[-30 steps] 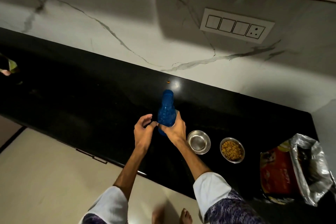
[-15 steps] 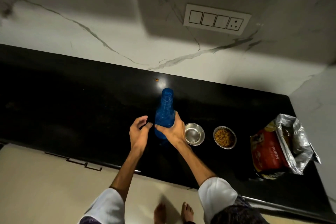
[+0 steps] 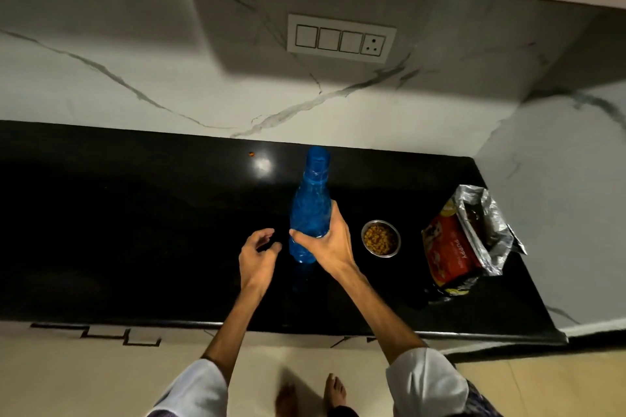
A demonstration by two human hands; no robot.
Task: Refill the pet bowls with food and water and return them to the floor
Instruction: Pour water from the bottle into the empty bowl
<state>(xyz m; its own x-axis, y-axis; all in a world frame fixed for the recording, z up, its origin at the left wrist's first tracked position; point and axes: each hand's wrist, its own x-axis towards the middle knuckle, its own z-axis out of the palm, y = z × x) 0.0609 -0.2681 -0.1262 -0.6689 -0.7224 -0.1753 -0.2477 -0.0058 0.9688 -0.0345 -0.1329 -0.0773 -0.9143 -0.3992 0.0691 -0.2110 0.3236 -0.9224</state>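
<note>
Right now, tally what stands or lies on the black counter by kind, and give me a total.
Blue bottle: 1, upright, held by the right hand
Steel bowl with kibble: 1 in view
Open food bag: 1
Stray kibble piece: 1
Total: 4
The hand may hide another item behind it.

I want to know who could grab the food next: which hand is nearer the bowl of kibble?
Right. The right hand grips the blue bottle just left of the bowl of kibble; the left hand hovers open on the bottle's far side, farther away.
</note>
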